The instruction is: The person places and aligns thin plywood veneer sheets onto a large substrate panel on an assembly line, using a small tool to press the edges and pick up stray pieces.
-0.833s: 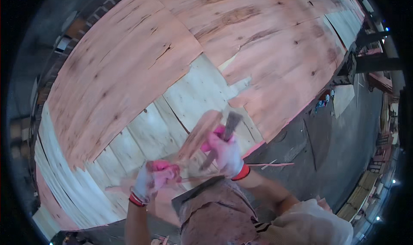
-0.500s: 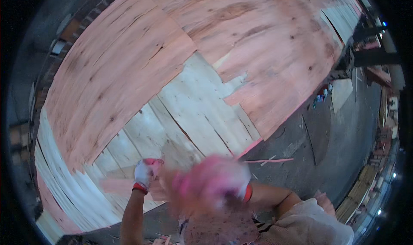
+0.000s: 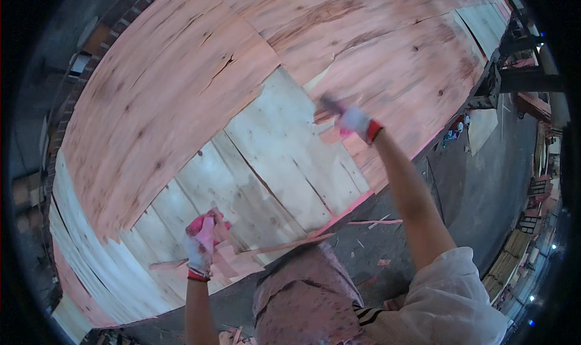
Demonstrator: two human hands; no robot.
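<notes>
My left hand [image 3: 203, 242], in a white glove stained pink, is closed near the front edge of the sheet stack. Its fingers seem to grip narrow pink veneer strips [image 3: 225, 253]. Farther out and to the right, my right hand [image 3: 357, 124], gloved alike, is wrapped round a dark flat tool [image 3: 331, 103]; blur hides its exact kind. The tool is over or touching the ragged edge of a pink veneer sheet [image 3: 411, 72]. Pale veneer [image 3: 272, 127] shows between that sheet and another pink veneer sheet [image 3: 169, 91] on the left.
A long thin veneer strip [image 3: 290, 246] lies along the front edge by my apron [image 3: 308, 278]. Offcuts [image 3: 375, 222] are scattered on the dark floor [image 3: 393, 254] at right. Stacked boards [image 3: 505, 260] stand at far right, beyond a dark metal frame [image 3: 520, 78].
My right hand has swung from in front of my body out to the far right, with the dark tool now showing. My left hand stays near the front edge, where a long strip now lies.
</notes>
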